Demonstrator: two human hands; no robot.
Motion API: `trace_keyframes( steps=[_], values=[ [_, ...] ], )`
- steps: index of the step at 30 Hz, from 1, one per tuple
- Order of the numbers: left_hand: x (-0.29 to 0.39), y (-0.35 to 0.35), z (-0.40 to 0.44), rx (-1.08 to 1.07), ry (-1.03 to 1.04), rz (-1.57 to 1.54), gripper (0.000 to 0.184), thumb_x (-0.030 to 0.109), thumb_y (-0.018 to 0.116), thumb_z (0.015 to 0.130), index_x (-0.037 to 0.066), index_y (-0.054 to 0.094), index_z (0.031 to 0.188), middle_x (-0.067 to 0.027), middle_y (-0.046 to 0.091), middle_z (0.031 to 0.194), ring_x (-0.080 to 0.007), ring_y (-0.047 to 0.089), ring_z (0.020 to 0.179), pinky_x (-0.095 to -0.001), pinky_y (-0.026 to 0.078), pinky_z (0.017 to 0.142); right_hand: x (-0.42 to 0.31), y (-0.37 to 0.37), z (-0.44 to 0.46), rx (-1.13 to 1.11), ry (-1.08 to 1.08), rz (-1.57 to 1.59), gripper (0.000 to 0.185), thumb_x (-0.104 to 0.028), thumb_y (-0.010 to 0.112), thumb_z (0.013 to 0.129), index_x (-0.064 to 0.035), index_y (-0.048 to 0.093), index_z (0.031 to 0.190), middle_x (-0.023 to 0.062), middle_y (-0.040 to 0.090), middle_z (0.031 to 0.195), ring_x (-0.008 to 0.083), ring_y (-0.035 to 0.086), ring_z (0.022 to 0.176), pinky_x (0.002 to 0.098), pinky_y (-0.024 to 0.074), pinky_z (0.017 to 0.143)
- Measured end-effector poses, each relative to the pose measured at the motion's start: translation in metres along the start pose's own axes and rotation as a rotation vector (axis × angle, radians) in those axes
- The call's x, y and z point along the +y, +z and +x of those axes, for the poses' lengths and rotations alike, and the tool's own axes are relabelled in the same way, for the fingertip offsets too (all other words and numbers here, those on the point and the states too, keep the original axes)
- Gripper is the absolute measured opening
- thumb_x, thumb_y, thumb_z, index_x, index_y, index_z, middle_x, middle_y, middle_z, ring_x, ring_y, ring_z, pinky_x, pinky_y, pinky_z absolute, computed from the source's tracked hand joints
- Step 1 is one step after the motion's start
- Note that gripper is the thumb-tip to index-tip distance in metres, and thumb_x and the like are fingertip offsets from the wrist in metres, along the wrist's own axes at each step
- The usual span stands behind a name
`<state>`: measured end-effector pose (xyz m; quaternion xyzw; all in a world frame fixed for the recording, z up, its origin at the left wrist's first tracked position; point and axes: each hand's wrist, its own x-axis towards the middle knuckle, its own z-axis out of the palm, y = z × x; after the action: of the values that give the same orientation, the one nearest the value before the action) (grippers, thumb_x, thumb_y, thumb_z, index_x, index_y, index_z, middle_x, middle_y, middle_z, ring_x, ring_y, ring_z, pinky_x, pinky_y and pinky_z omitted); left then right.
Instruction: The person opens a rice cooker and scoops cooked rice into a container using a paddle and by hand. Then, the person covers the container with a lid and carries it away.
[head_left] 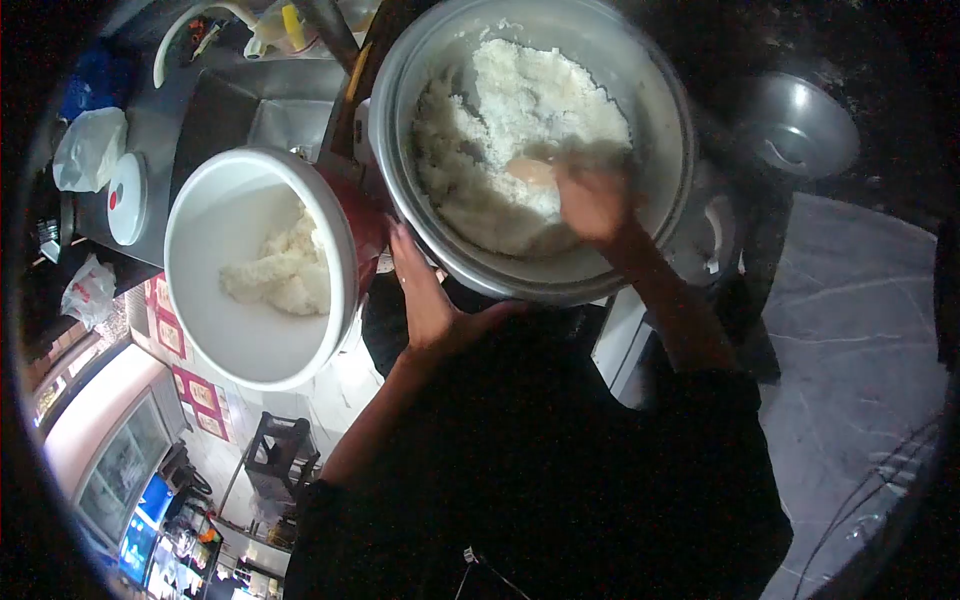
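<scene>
A large metal pot (384,95) holds white rice (545,95), heaped toward its far side, with steam-like haze over part of it. Over the rice my right hand (597,198) is closed, slightly blurred, around what looks like a light wooden rice paddle (530,172); its handle is hidden by the hand. My left hand (428,305) lies against the near left outside of the pot, fingers stretched and thumb spread along the wall below the rim. Just left of it, a white-lined round tub (200,290) with a reddish outside is tilted toward me, a clump of rice (285,265) inside.
A metal sink (290,125) lies behind the tub. On the counter at left are a white round lid (127,198) and a plastic bag (90,150). To the right stand a metal bowl (800,125) and a grey marbled surface (850,310). A dark stool (278,455) is on the floor.
</scene>
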<state>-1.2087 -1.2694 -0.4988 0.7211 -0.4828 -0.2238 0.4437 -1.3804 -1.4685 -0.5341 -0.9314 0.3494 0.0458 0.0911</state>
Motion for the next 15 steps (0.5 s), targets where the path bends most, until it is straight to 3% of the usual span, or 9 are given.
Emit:
trace_keyframes(
  steps=[3,4,6,7,9,12,15],
  values=[
    [0.033,-0.005,0.013,-0.094,-0.206,-0.437,0.144,0.037,0.096,0.052,-0.001,-0.002,0.152,-0.0299,0.015,0.154,-0.0424,0.021,0.143,-0.0505,0.024,0.116,-0.012,0.024,-0.012,0.277,-0.09,-0.006,0.032,-0.014,0.052,0.091,-0.0072,0.06,0.121,0.0198,0.068,0.082,0.0322,0.069,0.076,0.0442,0.0546,0.067],
    [0.05,-0.01,0.017,-0.105,-0.235,-0.55,0.146,0.033,0.097,0.051,-0.002,-0.003,0.152,-0.0291,0.016,0.155,-0.041,0.022,0.143,-0.0486,0.024,0.116,-0.004,0.04,-0.011,0.483,-0.197,0.067,0.03,-0.016,0.052,0.092,-0.0093,0.062,0.119,0.0183,0.068,0.082,0.0303,0.069,0.076,0.0438,0.0547,0.067],
    [0.044,-0.008,0.014,-0.082,-0.184,-0.366,0.144,0.023,0.097,0.052,-0.003,-0.004,0.151,-0.0278,0.019,0.153,-0.0382,0.027,0.141,-0.0458,0.027,0.116,0.01,0.066,-0.013,0.597,-0.345,0.014,0.025,-0.017,0.054,0.093,-0.01,0.064,0.114,0.0142,0.067,0.083,0.0265,0.067,0.074,0.0415,0.0537,0.068],
    [0.024,-0.004,0.01,-0.049,-0.097,-0.07,0.141,0.018,0.096,0.054,-0.003,-0.004,0.151,-0.0272,0.023,0.152,-0.0368,0.031,0.139,-0.0449,0.03,0.115,0.014,0.07,-0.013,0.505,-0.385,-0.111,0.021,-0.016,0.057,0.093,-0.0085,0.065,0.11,0.0116,0.065,0.082,0.0245,0.065,0.072,0.0397,0.0528,0.068],
    [0.013,0.0,0.007,-0.029,-0.05,0.121,0.136,0.01,0.094,0.057,-0.004,-0.004,0.151,-0.0274,0.028,0.149,-0.0358,0.037,0.136,-0.0434,0.034,0.112,0.015,0.07,-0.011,0.293,-0.396,-0.077,0.017,-0.016,0.058,0.093,-0.0062,0.065,0.106,0.0104,0.063,0.081,0.0243,0.063,0.071,0.0389,0.0516,0.067],
    [0.04,-0.002,0.014,-0.068,-0.181,-0.188,0.128,0.003,0.089,0.063,-0.006,-0.004,0.15,-0.0296,0.033,0.146,-0.0366,0.044,0.131,-0.0419,0.04,0.108,-0.005,0.071,-0.007,0.045,-0.339,0.177,0.019,-0.02,0.056,0.096,-0.0043,0.064,0.103,0.0142,0.062,0.078,0.0286,0.064,0.072,0.0415,0.0509,0.064],
    [0.046,-0.003,0.019,-0.087,-0.236,-0.394,0.125,0.001,0.087,0.066,-0.007,-0.005,0.149,-0.031,0.035,0.144,-0.0374,0.048,0.127,-0.0407,0.044,0.105,-0.017,0.084,-0.01,0.072,-0.342,0.184,0.023,-0.024,0.054,0.097,-0.0035,0.063,0.102,0.0162,0.061,0.076,0.0307,0.064,0.073,0.043,0.0502,0.064]
  ],
)
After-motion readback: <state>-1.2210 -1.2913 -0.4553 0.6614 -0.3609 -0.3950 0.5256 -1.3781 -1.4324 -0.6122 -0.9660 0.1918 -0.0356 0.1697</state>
